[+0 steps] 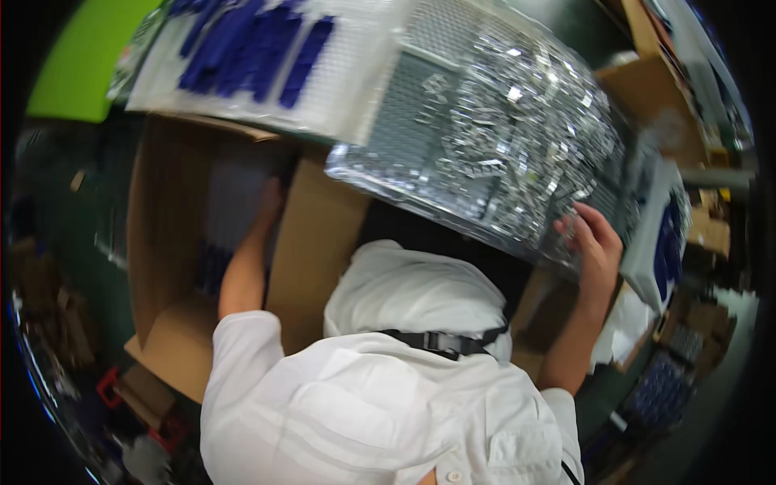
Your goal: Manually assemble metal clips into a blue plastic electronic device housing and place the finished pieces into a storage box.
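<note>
Metal parts [533, 121], curled right hand [595, 242], outstretched left hand [273, 198]

Sharp glints scatter off the metal parts [529, 121] and the tray [396, 192] rim — the shirt [323, 404] is bright, the box [315, 226] dim inside. Blur smears the blue strips [307, 61] and left hand [273, 198]; fisheye edges bend into black corners.

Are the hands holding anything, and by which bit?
I can't tell: the left hand is blurred inside the cardboard box, and the right hand curls beside shiny metal pieces without a clear grip.
</note>
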Demonstrator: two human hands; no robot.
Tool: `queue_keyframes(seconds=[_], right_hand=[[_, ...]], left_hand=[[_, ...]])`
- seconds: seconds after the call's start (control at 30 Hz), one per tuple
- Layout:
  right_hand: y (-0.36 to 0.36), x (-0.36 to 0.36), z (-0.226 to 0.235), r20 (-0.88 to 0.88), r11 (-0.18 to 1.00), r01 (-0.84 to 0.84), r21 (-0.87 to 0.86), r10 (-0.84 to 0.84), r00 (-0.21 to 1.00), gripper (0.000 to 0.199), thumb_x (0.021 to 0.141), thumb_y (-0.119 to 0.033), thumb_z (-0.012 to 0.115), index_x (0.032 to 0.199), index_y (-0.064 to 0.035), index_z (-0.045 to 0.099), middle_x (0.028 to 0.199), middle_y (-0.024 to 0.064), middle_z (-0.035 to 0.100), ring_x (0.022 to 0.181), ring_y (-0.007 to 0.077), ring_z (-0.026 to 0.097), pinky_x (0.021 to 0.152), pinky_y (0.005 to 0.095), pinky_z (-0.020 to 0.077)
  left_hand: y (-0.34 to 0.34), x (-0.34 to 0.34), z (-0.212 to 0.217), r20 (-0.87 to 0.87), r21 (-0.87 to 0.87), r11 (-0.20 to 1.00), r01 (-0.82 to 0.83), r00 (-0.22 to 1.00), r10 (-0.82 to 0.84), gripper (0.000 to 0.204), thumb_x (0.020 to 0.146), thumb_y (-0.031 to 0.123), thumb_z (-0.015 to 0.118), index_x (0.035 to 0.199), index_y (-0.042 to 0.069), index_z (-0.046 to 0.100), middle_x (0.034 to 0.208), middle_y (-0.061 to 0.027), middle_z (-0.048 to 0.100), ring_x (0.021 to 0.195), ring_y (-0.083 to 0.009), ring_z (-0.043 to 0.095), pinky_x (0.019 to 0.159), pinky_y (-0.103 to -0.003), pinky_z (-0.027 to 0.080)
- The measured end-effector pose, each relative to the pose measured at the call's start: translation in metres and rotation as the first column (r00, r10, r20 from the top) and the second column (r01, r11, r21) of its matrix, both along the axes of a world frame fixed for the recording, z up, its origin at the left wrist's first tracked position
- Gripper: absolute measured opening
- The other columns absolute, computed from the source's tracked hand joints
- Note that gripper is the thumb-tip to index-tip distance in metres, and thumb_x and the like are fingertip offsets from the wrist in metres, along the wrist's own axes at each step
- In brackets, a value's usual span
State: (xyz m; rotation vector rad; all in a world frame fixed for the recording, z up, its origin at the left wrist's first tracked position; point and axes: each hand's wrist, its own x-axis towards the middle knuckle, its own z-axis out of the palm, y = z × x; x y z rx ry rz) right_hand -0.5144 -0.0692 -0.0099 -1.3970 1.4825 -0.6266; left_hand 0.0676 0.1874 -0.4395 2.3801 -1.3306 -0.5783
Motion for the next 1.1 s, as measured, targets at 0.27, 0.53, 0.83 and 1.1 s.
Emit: queue_keyframes(seconds=[0.27,0.53,0.83,1.1], right_hand=[[-0.007,-0.009,-0.003,0.114,0.999,0.001,0.048,-0.007,0.993,0.018,0.106,-0.019,0.064,0.112,-0.0040,0.072,0.105,0.0090,0.080,0.092,0.0109,0.075,0.078,0.0217,0.0548],[-0.010,-0.021,-0.008,0.159,0.991,0.043,0.130,-0.063,0.985,0.020,0.109,-0.015,0.057,0.124,-0.0030,0.063,0.103,0.0073,0.077,0.084,0.0137,0.077,0.066,0.0200,0.0533],[-0.003,-0.035,-0.007,0.125,1.000,-0.022,0.007,0.021,0.992,0.033,0.103,-0.005,0.064,0.135,-0.0016,0.067,0.109,0.0039,0.074,0.087,0.0099,0.072,0.068,0.0213,0.0539],[0.010,-0.038,0.006,0.219,0.985,0.039,-0.170,0.000,0.976,0.017,0.095,0.004,0.071,0.112,0.0020,0.072,0.113,0.0063,0.072,0.089,0.0098,0.069,0.076,0.0206,0.0530]], left_hand=[[0.042,0.038,0.038,-0.664,0.265,0.884,-0.384,0.593,0.456,0.040,0.095,0.035,0.074,0.122,0.006,0.068,0.112,-0.0097,0.074,0.096,-0.0251,0.071,0.084,-0.040,0.057],[0.075,-0.008,0.152,-0.995,0.034,0.713,-0.701,-0.089,-0.040,0.046,0.103,0.025,0.055,0.144,0.004,0.055,0.126,-0.0120,0.066,0.111,-0.0252,0.065,0.095,-0.044,0.055],[-0.010,-0.096,0.340,-0.955,-0.224,0.685,-0.694,0.015,-0.297,0.058,0.103,0.027,0.042,0.153,-0.002,0.045,0.118,-0.0114,0.058,0.085,-0.0190,0.057,0.068,-0.033,0.056],[-0.120,-0.256,0.402,-0.956,-0.138,0.964,-0.226,-0.224,-0.190,0.057,0.110,0.038,0.041,0.145,-0.005,0.054,0.106,-0.0228,0.071,0.072,-0.0201,0.069,0.063,-0.033,0.058]])
